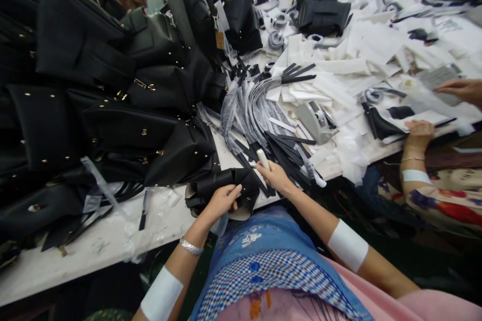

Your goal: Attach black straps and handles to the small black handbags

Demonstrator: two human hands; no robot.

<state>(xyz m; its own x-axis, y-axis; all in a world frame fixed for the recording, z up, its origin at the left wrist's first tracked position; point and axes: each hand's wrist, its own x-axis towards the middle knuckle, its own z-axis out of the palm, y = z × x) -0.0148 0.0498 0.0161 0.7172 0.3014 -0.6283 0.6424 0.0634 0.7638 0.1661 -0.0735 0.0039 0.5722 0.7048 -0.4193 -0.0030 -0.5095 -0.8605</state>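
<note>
At the table's front edge, right before my apron, sits a small black leather bag, partly folded with its pale lining showing at the edges. My left hand grips it from above, thumb and fingers closed on the black material. Just to the right, my right hand is closed round a small tool with a white handle. A thin tip seems to stick out toward the bag; its exact kind is unclear. Beyond that hand lie black straps, many of them wrapped in clear plastic.
Black handbags with gold studs are heaped to the left. A grey tape dispenser stands right of the straps, among white paper sheets. A co-worker's hand rests by black pieces at right; other people stand across the table.
</note>
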